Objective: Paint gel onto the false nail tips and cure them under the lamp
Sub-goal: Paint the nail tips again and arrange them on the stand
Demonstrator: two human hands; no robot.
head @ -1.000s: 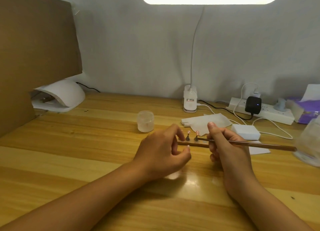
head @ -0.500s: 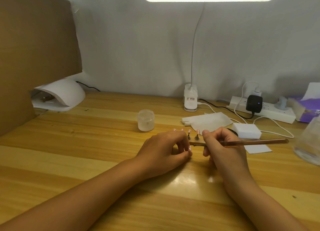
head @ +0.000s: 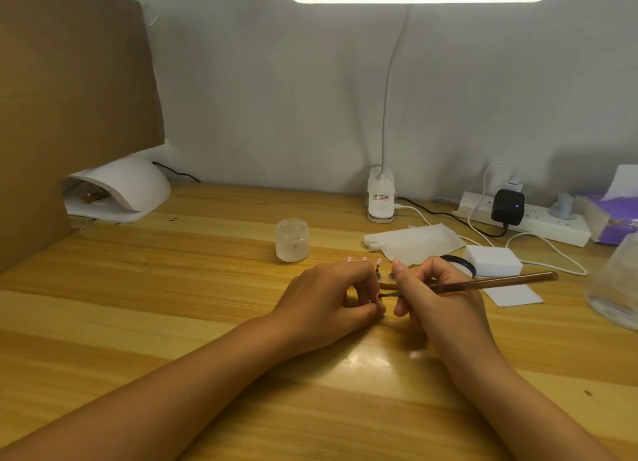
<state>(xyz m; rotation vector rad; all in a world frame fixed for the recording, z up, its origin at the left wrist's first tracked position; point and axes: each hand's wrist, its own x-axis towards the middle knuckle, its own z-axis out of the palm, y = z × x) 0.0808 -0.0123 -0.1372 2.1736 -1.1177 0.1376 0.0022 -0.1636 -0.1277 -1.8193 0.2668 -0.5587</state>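
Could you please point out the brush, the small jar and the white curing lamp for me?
brush (head: 500, 281): head view, middle of its brown handle.
small jar (head: 292, 243): head view, front of its frosted wall.
white curing lamp (head: 138, 184): head view, top of its curved shell.

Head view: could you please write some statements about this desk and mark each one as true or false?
1. The right hand holds a brush whose tip meets the left hand at its fingers. True.
2. The white curing lamp stands on the right side of the desk. False: it is at the far left, beside the cardboard.
3. The small jar stands behind the left hand, not touching it. True.
4. The left hand lies flat and open. False: its curled fingers pinch a nail tip.
5. The power strip has nothing plugged in. False: a black adapter sits in it.
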